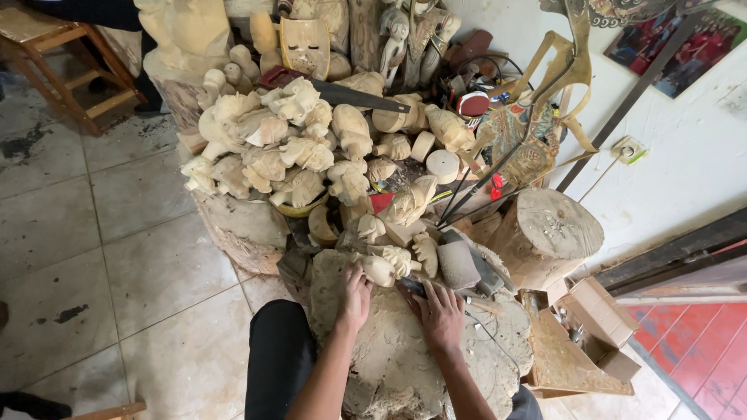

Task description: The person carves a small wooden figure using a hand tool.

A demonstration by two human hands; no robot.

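Observation:
My left hand (pixel 356 295) rests on a big rough wooden stump (pixel 397 358) in front of me, its fingers touching a small pale wood carving (pixel 380 268). Flat on the same stump lies my right hand (pixel 440 315), fingers over a dark-handled tool (pixel 414 286) whose shape is partly hidden. A wooden mallet (pixel 457 264) sits just beyond the right hand. Behind them rises a heap of several unfinished pale carved figures (pixel 288 148).
A handsaw (pixel 350 95) lies across the pile. A round log (pixel 548 229) stands at the right, with cardboard boxes (pixel 599 311) beside it. A carved mask (pixel 305 47) and statues lean at the back. A wooden stool (pixel 54 62) is far left on the tiled floor (pixel 124 257).

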